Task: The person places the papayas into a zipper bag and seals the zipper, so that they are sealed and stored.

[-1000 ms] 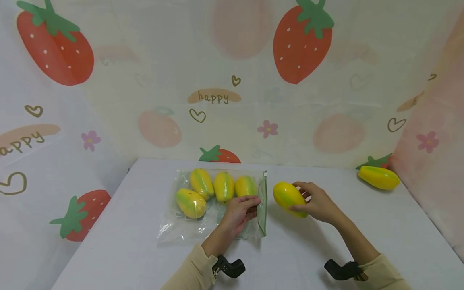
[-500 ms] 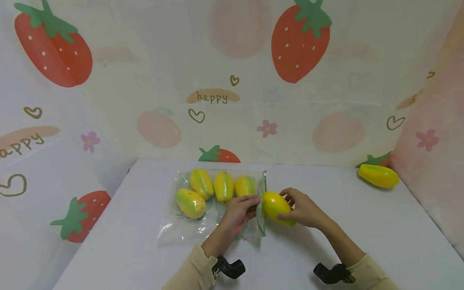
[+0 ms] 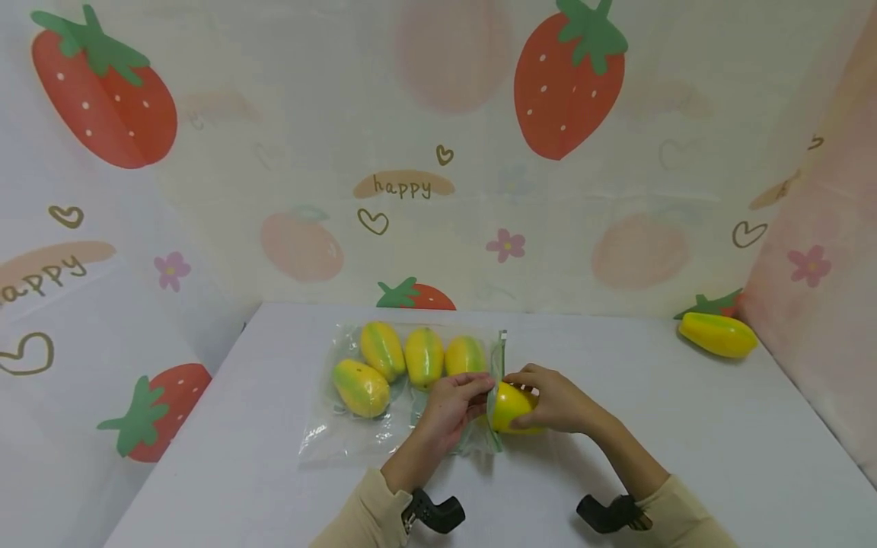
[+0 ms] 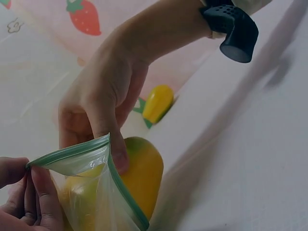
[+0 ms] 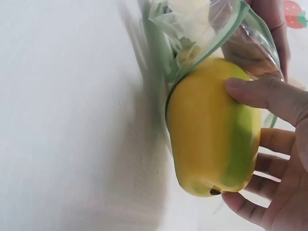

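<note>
A clear zip bag [image 3: 342,445] with a green seal lies on the table, several yellow-green papayas [image 3: 424,358] inside it. At its right end, my left hand [image 3: 448,411] pinches the upper lip of the mouth between thumb and fingers. My right hand [image 3: 558,399] grips another papaya [image 5: 211,139], thumb on one side and fingers on the other. This papaya's front end is inside the bag's mouth, while its stem end sticks out toward the right palm. In the left wrist view the green seal [image 4: 126,192] stands spread around the fruit.
One more papaya [image 3: 717,336] lies at the table's far right corner, near the wall. The white table [image 3: 685,426] is bounded at the back and sides by a strawberry-print cloth [image 3: 569,228].
My right hand has moved left and slightly down with its papaya, from beside the bag to partly inside the mouth. My left hand has stayed on the bag's lip.
</note>
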Tool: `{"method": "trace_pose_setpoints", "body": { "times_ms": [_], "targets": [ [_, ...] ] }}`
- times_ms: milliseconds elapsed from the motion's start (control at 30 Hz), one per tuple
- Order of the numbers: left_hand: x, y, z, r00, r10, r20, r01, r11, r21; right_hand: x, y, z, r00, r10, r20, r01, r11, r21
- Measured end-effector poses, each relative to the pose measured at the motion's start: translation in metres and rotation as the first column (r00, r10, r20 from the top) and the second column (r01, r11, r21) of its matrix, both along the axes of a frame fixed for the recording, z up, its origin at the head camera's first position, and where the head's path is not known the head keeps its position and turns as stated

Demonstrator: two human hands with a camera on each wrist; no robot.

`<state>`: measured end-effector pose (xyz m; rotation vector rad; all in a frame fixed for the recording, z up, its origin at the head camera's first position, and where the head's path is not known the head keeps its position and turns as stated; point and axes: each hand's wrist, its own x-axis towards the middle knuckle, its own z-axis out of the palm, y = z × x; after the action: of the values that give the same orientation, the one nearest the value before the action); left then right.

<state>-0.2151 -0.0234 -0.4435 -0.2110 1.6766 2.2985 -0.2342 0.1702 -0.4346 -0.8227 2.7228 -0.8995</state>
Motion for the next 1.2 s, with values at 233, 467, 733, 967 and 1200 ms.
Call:
{"method": "trace_pose_setpoints", "body": {
  "times_ms": [233, 467, 733, 967, 1200],
  "targets": [
    [-0.001, 0.002, 0.000, 1.000, -0.009, -0.027, 0.009, 1.000, 0.006, 0.000, -0.005, -0.008, 0.999, 0.019, -0.042, -0.017, 0.998, 0.062],
    [-0.003, 0.004, 0.001, 1.000, 0.002, -0.021, -0.002, 1.000, -0.006, 0.003, 0.004, -0.010, 0.999, -0.025, -0.031, 0.024, 0.999, -0.043],
    [-0.002, 0.005, 0.001, 1.000, 0.014, -0.004, -0.014, 1.000, -0.010, 0.003, 0.020, -0.015, 0.983, -0.126, 0.137, 0.141, 0.984, -0.111],
    [-0.004, 0.004, 0.004, 1.000, 0.010, -0.015, -0.010, 1.000, -0.005, 0.004, 0.014, -0.019, 0.964, -0.195, 0.179, 0.238, 0.933, -0.268],
    [-0.002, 0.005, 0.006, 0.999, 0.013, -0.032, -0.013, 1.000, 0.007, 0.010, 0.001, -0.022, 0.953, -0.200, 0.228, 0.281, 0.864, -0.418]
  ]
}}
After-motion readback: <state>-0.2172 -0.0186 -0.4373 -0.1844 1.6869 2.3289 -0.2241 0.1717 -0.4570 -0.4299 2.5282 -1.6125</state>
